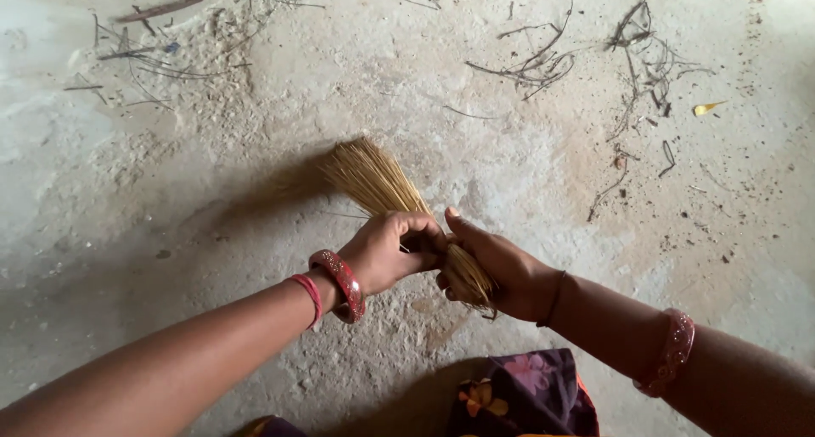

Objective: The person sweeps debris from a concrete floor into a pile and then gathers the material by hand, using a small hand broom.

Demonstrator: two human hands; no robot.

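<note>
Broom straws, one pale yellow bundle, lie in the middle of the frame, fanning up and left from the two hands that grip the lower end. The left hand is curled tight around the bundle; the right hand wraps it from the other side, thumb up, closed on the butt end. I reckon the straws could slip loose and scatter if either grip slackens, since I see nothing binding them. Stiff ends might also prick a palm.

Counting: one bundle, two hands, two red bangles on the left wrist, one red bangle and a thin dark band on the right arm. Dry twigs litter the concrete floor at upper right and upper left, in several clumps, too tangled to number. Flowered cloth shows at the bottom edge.
</note>
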